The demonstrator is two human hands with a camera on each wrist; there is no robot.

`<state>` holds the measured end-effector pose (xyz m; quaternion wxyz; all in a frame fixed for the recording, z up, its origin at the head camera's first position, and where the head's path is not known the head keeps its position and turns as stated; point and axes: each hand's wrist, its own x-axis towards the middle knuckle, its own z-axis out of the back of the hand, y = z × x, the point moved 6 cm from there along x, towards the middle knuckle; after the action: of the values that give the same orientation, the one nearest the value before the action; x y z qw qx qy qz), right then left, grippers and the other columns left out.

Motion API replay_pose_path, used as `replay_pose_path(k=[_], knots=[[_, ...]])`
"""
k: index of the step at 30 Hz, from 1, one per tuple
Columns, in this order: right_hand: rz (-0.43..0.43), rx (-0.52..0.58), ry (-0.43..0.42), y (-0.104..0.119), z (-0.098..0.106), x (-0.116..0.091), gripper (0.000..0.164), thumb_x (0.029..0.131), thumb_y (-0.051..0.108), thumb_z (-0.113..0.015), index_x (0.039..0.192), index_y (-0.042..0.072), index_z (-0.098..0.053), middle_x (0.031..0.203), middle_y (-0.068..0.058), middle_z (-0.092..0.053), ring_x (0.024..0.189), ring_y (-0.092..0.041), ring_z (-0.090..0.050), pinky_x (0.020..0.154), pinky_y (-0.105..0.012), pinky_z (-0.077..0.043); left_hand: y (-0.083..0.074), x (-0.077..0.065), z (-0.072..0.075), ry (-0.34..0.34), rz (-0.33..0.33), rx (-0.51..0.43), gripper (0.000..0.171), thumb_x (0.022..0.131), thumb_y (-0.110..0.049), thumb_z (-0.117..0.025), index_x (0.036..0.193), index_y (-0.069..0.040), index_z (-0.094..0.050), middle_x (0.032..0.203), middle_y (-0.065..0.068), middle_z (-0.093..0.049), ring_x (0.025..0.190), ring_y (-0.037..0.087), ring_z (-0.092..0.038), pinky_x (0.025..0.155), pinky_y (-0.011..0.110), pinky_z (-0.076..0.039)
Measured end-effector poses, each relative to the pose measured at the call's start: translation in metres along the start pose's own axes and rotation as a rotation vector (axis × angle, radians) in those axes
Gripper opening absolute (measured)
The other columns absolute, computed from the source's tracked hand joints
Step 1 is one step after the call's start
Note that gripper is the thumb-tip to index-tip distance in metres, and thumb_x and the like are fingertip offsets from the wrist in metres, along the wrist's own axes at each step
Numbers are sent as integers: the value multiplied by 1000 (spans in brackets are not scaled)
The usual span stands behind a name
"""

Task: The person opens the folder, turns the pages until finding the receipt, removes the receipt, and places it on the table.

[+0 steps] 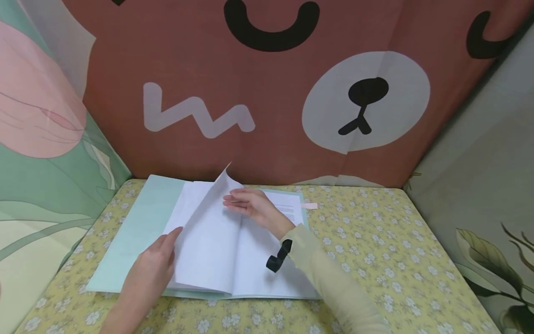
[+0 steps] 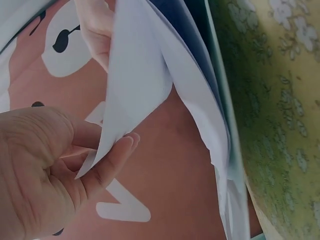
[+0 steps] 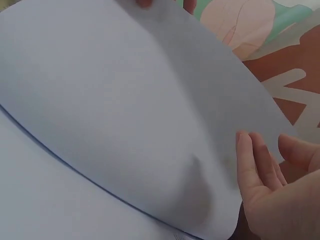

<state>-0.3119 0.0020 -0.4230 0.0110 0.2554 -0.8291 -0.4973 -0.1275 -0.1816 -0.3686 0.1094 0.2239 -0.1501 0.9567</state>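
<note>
A folder (image 1: 125,232) with pale mint-green covers lies spread on the table, white sheets inside it. One white page (image 1: 210,236) stands raised, its far corner curling upward. At its left edge my left hand (image 1: 152,262) pinches it; the left wrist view shows the paper's corner between thumb and fingers of that hand (image 2: 55,170). My right hand (image 1: 258,208) is by the page's upper right part. In the right wrist view, the fairly straight fingers of this hand (image 3: 280,185) lie against the paper, thumb apart. Printed lines (image 1: 285,211) show on a sheet at right.
A pink tab (image 1: 309,206) sticks out from the folder's right side. The tablecloth (image 1: 375,260) is yellow with white flowers. A brown bear-print cloth (image 1: 275,148) hangs behind the table, with patterned cloths on both sides. A black strap (image 1: 280,256) dangles at my right wrist.
</note>
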Motion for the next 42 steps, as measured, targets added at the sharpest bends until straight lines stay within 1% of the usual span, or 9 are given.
replay_pose_path(k=[4,6,11,14,18,24,28,33,42], knots=[[-27,-8,-33,4,17,-3,31,103,-1,-59,132,-13,-58,115,-22,-72,113,-35,-70,100,-44,-55,6,-1,-4,26,28,-5,51,85,15,-74,133,7,-59,98,25,-69,82,41,-73,66,46,-62],[-32,-13,-45,7,27,-5,35,104,0,-58,136,-13,-55,113,-20,-72,109,-32,-71,100,-44,-55,8,-2,-5,29,36,-6,52,85,14,-73,134,7,-58,99,25,-68,81,41,-72,65,47,-62],[-21,-41,-81,15,51,-10,19,103,1,-60,120,-6,-65,112,-17,-73,103,-27,-73,98,-41,-57,13,-4,-9,39,53,-10,56,84,15,-74,136,8,-56,108,26,-64,81,40,-71,64,47,-61],[-17,-62,-107,20,67,-14,26,104,3,-60,127,-7,-62,113,-16,-73,104,-26,-72,99,-40,-56,16,-4,-12,65,66,3,50,84,15,-75,131,10,-61,110,27,-63,80,40,-71,64,45,-61],[-3,-90,-144,26,89,-21,43,106,3,-56,145,-11,-48,117,-18,-72,113,-32,-70,103,-42,-52,21,-4,-18,104,83,31,35,85,14,-74,119,12,-67,107,26,-64,82,40,-72,65,44,-62],[15,-150,-236,35,123,-31,47,105,6,-58,149,-10,-47,130,-26,-66,130,-42,-59,103,-44,-52,27,-6,-26,126,58,58,26,83,16,-71,110,14,-70,100,25,-65,85,41,-71,67,46,-62],[20,-234,-285,40,147,-35,50,104,7,-61,149,-9,-47,136,-30,-62,120,-37,-67,98,-40,-56,30,-6,-33,159,40,85,24,83,17,-71,107,15,-70,98,26,-66,85,41,-70,69,45,-62],[6,-343,-332,45,170,-40,45,105,7,-58,146,-10,-48,130,-29,-65,100,-26,-75,92,-36,-60,32,-5,-38,205,31,127,23,83,14,-73,106,14,-71,98,26,-67,86,41,-70,68,45,-62],[11,-468,-378,50,191,-46,43,105,7,-57,141,-15,-50,123,-27,-66,95,-22,-72,88,-32,-61,32,-5,-40,189,-27,210,22,78,5,-82,97,7,-72,92,19,-68,72,32,-64,55,40,-58]])
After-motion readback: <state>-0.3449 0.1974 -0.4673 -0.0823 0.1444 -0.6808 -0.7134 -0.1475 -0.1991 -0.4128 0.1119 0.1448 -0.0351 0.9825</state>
